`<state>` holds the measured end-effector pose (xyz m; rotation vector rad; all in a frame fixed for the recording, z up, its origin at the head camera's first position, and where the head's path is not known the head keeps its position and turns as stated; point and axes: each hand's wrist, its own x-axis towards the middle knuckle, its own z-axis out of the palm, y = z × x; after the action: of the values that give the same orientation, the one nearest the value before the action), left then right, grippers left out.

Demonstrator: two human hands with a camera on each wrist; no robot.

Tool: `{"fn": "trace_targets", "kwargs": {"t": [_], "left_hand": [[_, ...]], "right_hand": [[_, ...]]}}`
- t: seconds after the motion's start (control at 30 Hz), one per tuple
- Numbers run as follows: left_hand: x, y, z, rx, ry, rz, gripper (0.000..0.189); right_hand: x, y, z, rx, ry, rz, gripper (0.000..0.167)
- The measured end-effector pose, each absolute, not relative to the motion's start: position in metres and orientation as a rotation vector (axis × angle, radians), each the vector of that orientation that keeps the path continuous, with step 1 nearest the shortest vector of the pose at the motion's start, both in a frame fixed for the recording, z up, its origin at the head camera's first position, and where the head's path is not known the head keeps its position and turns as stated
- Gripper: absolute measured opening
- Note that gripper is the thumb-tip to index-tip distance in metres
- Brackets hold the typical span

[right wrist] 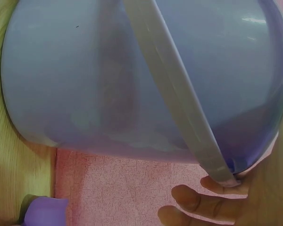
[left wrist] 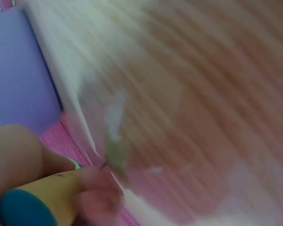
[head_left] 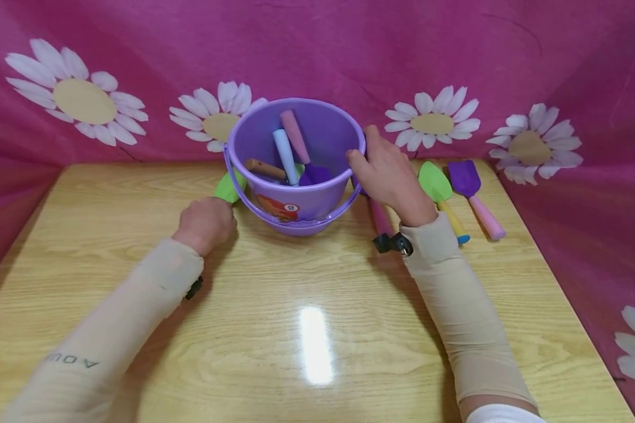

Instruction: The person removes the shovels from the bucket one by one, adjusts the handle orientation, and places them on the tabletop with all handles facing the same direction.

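Observation:
A purple bucket (head_left: pixel 317 202) stands at the back of the table, its handle hanging down at the front. Inside it lie a pink-handled purple shovel (head_left: pixel 295 136), a tool with a light blue handle (head_left: pixel 285 154) and one with a brown handle (head_left: pixel 265 168). My left hand (head_left: pixel 206 224) grips a small toy trowel by its yellow handle (left wrist: pixel 52 190), which has a blue end; its green blade (head_left: pixel 227 188) shows beside the bucket's left side. At the bucket's right rim my right hand (head_left: pixel 391 173) holds on, thumb at the rim and fingers along the outside (right wrist: pixel 188 200).
Right of the bucket lie a tool with a dark pink handle (head_left: pixel 380 217), a green trowel (head_left: pixel 435 182) with a yellow handle, and a purple shovel (head_left: pixel 464 178) with a pink handle. A pink daisy-print cloth (head_left: pixel 317 47) hangs behind the wooden table (head_left: pixel 264 329).

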<state>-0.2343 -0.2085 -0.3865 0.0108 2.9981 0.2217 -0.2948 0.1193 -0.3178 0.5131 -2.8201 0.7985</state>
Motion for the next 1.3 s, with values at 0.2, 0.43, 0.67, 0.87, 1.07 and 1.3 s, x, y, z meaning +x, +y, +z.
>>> {"fn": "trace_targets", "kwargs": {"t": [0.2,0.43,0.67,0.87,1.07,1.3], "left_hand": [[-0.238,-0.203,-0.385,0.007,2.987,0.199,0.031],[-0.242,-0.201,-0.382,-0.038,2.948,0.148,0.029],[-0.246,-0.199,-0.378,-0.058,2.901,0.146,0.03],[-0.245,-0.199,-0.378,-0.101,2.9,0.163,0.03],[-0.245,-0.2,-0.374,-0.098,2.868,0.13,0.037],[-0.247,-0.202,-0.359,-0.103,2.858,0.087,0.057]], "right_hand": [[-0.292,0.122,-0.316,0.489,-2.822,0.812,0.058],[-0.293,0.12,-0.315,0.515,-2.816,0.805,0.06],[-0.292,0.117,-0.313,0.511,-2.838,0.786,0.059],[-0.292,0.114,-0.312,0.519,-2.854,0.793,0.062],[-0.292,0.115,-0.312,0.522,-2.85,0.807,0.062],[-0.292,0.117,-0.314,0.504,-2.857,0.813,0.062]]}}
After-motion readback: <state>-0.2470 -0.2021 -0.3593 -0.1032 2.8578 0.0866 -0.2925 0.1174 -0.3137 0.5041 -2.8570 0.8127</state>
